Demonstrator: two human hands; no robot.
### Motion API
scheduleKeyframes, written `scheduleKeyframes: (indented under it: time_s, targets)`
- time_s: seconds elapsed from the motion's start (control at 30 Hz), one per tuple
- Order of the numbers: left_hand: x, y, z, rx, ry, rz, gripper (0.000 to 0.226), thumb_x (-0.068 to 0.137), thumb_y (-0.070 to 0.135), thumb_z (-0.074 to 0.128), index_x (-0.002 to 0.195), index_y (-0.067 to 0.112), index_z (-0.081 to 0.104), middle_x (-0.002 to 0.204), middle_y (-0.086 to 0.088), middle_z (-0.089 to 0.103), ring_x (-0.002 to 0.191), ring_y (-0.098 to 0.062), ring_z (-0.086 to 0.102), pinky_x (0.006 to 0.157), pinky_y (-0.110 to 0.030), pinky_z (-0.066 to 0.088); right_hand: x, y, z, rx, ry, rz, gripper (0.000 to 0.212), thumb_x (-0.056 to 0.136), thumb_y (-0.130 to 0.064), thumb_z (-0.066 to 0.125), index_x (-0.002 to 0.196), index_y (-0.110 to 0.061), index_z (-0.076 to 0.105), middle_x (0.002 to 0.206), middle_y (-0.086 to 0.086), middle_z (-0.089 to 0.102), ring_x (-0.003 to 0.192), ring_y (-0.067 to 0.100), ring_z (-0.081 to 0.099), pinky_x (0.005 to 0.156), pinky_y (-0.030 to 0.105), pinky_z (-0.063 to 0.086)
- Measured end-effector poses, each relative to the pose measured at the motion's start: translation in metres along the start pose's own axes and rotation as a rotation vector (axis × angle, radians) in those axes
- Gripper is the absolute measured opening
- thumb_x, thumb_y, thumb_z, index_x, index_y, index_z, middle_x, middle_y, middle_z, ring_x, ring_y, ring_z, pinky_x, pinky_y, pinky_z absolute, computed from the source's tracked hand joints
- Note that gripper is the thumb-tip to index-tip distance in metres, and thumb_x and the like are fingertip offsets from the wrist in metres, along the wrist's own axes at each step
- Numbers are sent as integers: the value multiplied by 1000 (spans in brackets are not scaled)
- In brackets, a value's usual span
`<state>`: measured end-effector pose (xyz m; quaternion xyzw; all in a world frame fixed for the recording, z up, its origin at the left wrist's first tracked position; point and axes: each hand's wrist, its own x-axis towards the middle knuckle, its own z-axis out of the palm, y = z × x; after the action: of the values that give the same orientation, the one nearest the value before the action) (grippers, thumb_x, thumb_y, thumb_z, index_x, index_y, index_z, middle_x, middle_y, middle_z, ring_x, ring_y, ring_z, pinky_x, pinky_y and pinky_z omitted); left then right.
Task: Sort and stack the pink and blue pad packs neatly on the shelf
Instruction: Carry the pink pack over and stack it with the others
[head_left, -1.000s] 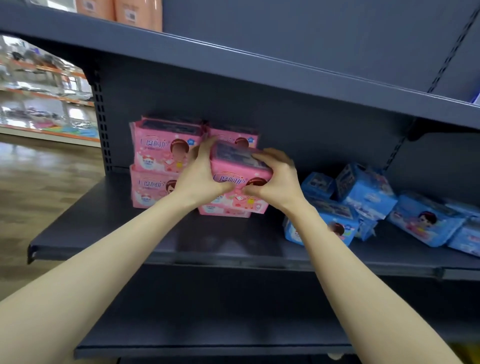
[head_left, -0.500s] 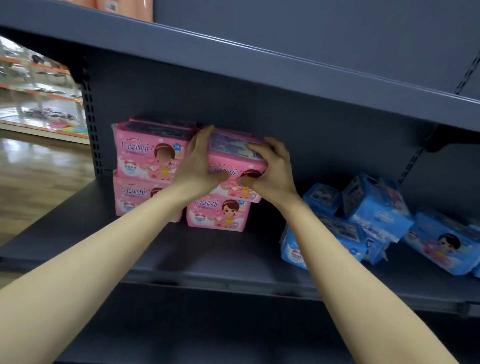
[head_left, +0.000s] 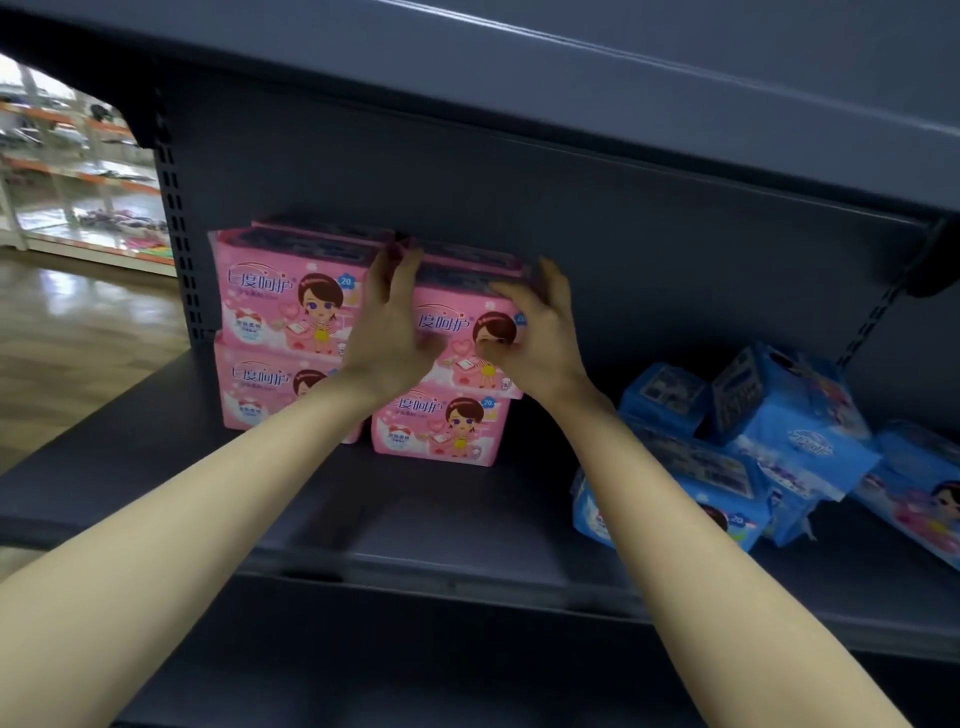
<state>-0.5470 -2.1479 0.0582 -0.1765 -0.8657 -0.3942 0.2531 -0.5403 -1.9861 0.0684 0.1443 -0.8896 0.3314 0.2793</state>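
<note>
The top pink pack (head_left: 460, 323) has settled; left hand (head_left: 387, 335) and right hand (head_left: 543, 332) clasp its ends, thumbs blurred.

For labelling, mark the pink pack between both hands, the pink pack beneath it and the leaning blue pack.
upper pink pack (head_left: 458, 323): head view, front face.
lower pink pack (head_left: 441, 427): head view, front face.
leaning blue pack (head_left: 795, 422): head view, wrapper middle.
</note>
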Motion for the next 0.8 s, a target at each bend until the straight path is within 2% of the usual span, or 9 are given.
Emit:
scheduleKeyframes:
  time_s: [0.07,0.17,0.2,0.3,0.33,0.47,0.57,0.7,0.8]
  targets:
    - [-3,-2,4,48,25,19,78,84,8,63,148,13,18,155,-14,5,139,-30,23,102,-40,38,0,2,3,-15,-16,5,64,74,1,74,132,-15,51,155,11,3,145,23,12,112,19,26]
    - [-4,-4,8,123,29,26,74,85,6,62,146,13,22,154,-16,5,132,-33,34,92,-42,47,1,6,8,-5,1,7,64,74,1,73,132,-12,50,155,13,2,145,27,13,112,33,33]
    - [-4,-5,9,145,26,33,73,84,4,61,146,13,23,154,-16,5,131,-35,35,88,-43,49,2,7,10,2,13,-1,63,75,1,73,132,-12,51,155,13,3,145,28,14,111,31,35]
    - [-2,-9,9,170,24,51,73,81,0,61,144,11,26,153,-17,7,125,-37,41,80,-41,50,5,7,12,-2,20,-5,59,77,2,70,132,-10,50,154,13,6,143,25,19,98,8,30]
    - [-2,-10,9,173,28,58,73,81,-1,61,144,11,27,153,-18,8,124,-37,42,79,-41,51,6,7,13,-4,18,-5,59,78,2,70,132,-10,50,154,13,7,142,25,21,95,5,29]
    - [-4,-12,11,199,35,63,75,80,-4,60,145,15,26,154,-16,6,119,-39,45,70,-35,49,8,6,16,16,54,-23,54,81,2,65,131,-8,51,151,16,12,139,25,26,96,5,26]
    - [-5,-12,13,225,29,47,79,82,-4,58,148,16,20,155,-15,0,126,-39,40,70,-35,47,8,5,18,36,69,-16,54,80,2,64,131,-9,51,151,16,13,138,26,28,101,14,34]
    - [-4,-14,14,268,10,36,81,85,-2,56,150,16,12,156,-15,-5,132,-41,33,69,-32,43,8,3,20,24,62,16,58,78,4,67,133,-10,50,151,15,13,137,26,30,90,2,26]
    - [-2,-15,14,277,-6,33,80,84,-2,55,150,16,13,155,-16,-5,131,-42,34,69,-35,45,8,2,21,14,69,21,59,77,4,68,132,-10,50,150,14,16,137,27,32,93,4,26]
